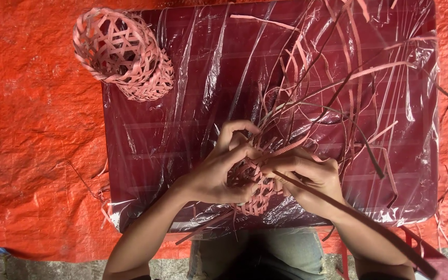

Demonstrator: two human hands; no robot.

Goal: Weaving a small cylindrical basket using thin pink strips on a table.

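- An orange tarp [32,135] covers the floor, probably to catch the scraps.
- On it stands a dark red tabletop [193,78] wrapped in clear plastic, so the strips slide easily.
- A finished pink woven basket [123,52] lies on its side at the far left corner, away from the work.
- Loose pink strips [338,93] fan out to the right, within reach.
- The half-woven basket [255,194] sits at the near edge, between both hands.
- The left hand [219,173] wraps around it, fingers closed, to steady it.
- The right hand [312,179] pinches a strip, fingers closed tight.
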